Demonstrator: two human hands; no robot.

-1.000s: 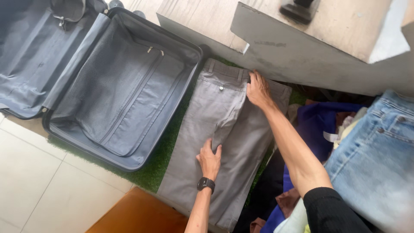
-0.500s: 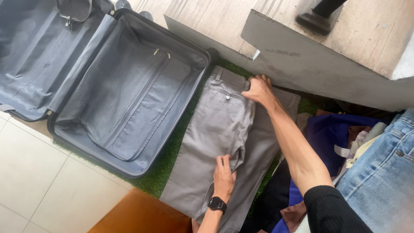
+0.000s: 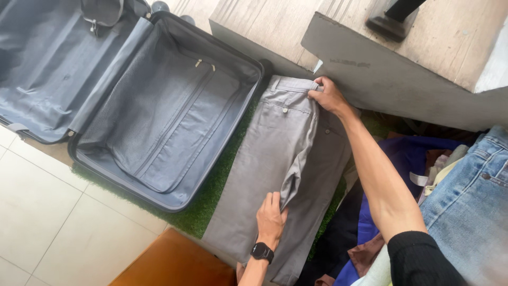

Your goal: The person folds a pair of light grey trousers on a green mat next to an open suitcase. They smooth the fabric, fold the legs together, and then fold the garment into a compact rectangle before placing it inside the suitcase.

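Note:
Grey trousers lie flat on a strip of green artificial grass, waistband towards the wooden step. My right hand pinches the waistband at its right end. My left hand, with a black watch on the wrist, holds the raised fold of cloth at the crotch seam, halfway down the trousers. One leg is being laid over the other. An open dark blue suitcase with grey lining lies just left of the trousers, with nothing in it.
A pile of clothes sits at the right: blue jeans and a purple garment. Concrete and wooden steps rise behind the trousers. An orange-brown box is at the bottom, on white floor tiles.
My left hand has gathered the cloth at the crotch into a raised fold. My right hand stays at the waistband. The head camera has shifted, so everything sits a little lower in view.

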